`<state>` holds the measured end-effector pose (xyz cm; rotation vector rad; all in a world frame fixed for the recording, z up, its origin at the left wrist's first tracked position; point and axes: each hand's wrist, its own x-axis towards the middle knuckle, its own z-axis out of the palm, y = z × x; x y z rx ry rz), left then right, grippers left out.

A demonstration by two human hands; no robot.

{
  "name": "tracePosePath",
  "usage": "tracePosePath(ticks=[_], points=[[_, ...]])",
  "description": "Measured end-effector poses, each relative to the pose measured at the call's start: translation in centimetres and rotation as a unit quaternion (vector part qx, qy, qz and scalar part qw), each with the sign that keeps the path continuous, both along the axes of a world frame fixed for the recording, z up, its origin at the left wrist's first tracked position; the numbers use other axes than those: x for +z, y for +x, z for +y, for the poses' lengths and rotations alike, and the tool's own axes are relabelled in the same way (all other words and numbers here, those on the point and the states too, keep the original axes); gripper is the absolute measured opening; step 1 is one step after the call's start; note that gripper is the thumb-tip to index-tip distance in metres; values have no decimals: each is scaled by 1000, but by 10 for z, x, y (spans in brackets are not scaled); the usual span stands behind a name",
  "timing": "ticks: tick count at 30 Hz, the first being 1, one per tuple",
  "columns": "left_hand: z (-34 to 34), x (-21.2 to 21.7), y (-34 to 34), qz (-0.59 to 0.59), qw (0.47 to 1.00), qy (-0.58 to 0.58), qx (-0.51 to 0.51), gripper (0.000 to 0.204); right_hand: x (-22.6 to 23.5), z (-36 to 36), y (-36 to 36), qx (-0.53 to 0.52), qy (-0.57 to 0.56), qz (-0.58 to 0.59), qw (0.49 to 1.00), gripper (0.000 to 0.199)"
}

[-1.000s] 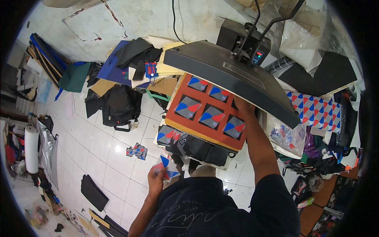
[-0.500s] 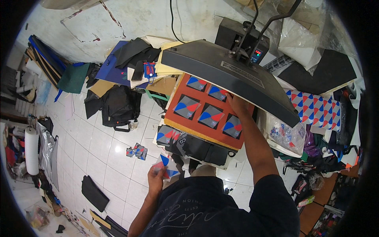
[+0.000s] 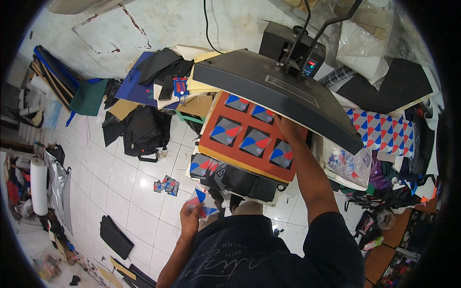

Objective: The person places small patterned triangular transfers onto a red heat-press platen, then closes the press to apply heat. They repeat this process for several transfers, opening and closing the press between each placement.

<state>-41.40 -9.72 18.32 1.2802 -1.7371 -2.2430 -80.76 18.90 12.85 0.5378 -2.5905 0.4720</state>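
So the white tiled floor takes up most of the view. Next biggest is the dark grey press plate, raised and angled over a red-brown pad. Black backpack on the tiles off to the left, and a patterned sheet in red, blue and grey past the plate's right end. Right hand is in over the pad near the plate's edge, right by the upper squares; it's partly shaded, so can't tell if those fingers grip anything. Left hand is down near the shirt, fingers pinching a clear piece with blue and red shapes. Five grey squares show on the pad, same colours. Smallest: little printed bits on the tiles.
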Motion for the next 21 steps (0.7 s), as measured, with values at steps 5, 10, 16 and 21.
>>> tracePosePath(ticks=[5,10,16,21], points=[[0,0,0,-11,1000,-17,-13,21,-6,1,-1,-11,-10,8,1000,36],[1,5,-2,-8,1000,-17,-15,20,-7,3,-1,-5,-8,1,1000,37],[1,1,0,3,1000,-12,-11,20,-6,2,-1,5,-6,27,1000,36],[1,5,-1,-3,1000,-14,-15,21,-5,3,0,24,-17,21,999,34]])
